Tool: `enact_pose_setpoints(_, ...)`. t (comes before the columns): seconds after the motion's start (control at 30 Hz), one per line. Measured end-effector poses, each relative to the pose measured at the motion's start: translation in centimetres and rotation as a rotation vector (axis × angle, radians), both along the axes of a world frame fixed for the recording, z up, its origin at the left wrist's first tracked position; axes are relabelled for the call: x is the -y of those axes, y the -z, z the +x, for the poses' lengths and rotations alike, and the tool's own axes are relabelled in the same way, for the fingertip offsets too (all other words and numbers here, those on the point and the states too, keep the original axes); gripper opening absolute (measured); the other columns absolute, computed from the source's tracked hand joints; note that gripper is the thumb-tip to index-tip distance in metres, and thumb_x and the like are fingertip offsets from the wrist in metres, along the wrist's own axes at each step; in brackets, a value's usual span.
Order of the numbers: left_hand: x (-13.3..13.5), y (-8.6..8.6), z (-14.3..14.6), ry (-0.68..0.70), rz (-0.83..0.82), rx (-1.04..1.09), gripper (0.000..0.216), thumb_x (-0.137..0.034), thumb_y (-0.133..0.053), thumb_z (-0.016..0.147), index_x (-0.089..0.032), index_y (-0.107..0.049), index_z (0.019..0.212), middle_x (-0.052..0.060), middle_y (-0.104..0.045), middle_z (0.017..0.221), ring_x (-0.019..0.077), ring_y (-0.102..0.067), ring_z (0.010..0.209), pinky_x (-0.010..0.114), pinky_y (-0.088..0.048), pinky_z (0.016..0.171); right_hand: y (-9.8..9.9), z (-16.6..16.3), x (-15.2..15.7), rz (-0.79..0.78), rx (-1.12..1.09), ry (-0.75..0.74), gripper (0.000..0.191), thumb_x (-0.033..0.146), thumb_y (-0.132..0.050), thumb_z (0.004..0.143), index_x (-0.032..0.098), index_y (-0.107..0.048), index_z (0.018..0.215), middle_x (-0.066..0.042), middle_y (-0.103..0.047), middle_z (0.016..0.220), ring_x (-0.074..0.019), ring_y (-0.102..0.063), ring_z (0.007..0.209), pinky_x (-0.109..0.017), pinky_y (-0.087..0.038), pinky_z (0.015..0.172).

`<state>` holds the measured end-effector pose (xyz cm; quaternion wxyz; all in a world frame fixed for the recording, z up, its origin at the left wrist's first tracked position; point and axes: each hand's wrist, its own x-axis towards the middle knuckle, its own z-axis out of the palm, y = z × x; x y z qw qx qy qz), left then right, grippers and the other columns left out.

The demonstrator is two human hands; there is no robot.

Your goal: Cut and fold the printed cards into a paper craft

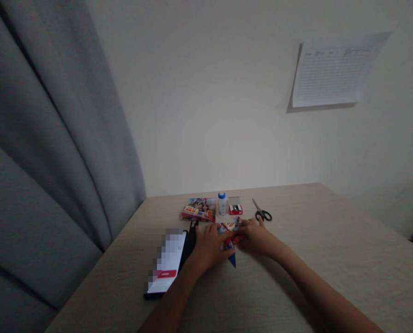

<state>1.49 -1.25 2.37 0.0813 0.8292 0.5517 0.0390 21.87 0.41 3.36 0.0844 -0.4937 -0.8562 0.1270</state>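
Both of my hands rest on a small piece of colourful printed paper point(231, 238) lying on the beige table point(296, 259). My left hand point(209, 245) presses on its left side with the fingers curled down. My right hand point(257, 236) pinches its right side. A dark blue pointed corner of the paper sticks out toward me between the hands. Most of the paper is hidden under my fingers.
A phone point(167, 266) with a lit screen lies left of my left hand. Behind the hands stand a stack of colourful paper point(199, 209), a small white bottle with a blue cap point(222, 204), a little red box point(235, 209) and scissors point(262, 212). A grey curtain point(54, 138) hangs at the left; a printed sheet point(334, 69) is on the wall.
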Motion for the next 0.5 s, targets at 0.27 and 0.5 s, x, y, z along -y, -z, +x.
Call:
enact_pose_setpoints(0.27, -0.09, 0.08, 0.0, 0.001, -0.003, -0.004, 0.058, -0.065, -0.055, 0.083, -0.046, -0.05, 0.138, 0.01, -0.043, 0.146, 0.0408, -0.033, 0.138, 0.079, -0.011, 0.106, -0.25, 0.01, 0.05, -0.012, -0.001, 0.003, 0.031, 0.033, -0.061, 0.081, 0.032, -0.072, 0.11, -0.009, -0.063, 0.119, -0.0339, -0.054, 0.117, -0.073, -0.014, 0.108)
enact_pose_setpoints(0.5, -0.02, -0.05, 0.02, 0.003, -0.005, -0.001, 0.057, -0.065, -0.056, 0.083, -0.045, -0.051, 0.137, 0.01, -0.044, 0.145, 0.039, -0.032, 0.139, 0.077, -0.013, 0.106, -0.43, -0.04, 0.21, -0.028, -0.006, 0.008, 0.031, 0.032, -0.06, 0.082, 0.032, -0.071, 0.111, -0.009, -0.062, 0.12, -0.0337, -0.055, 0.118, -0.072, -0.012, 0.108)
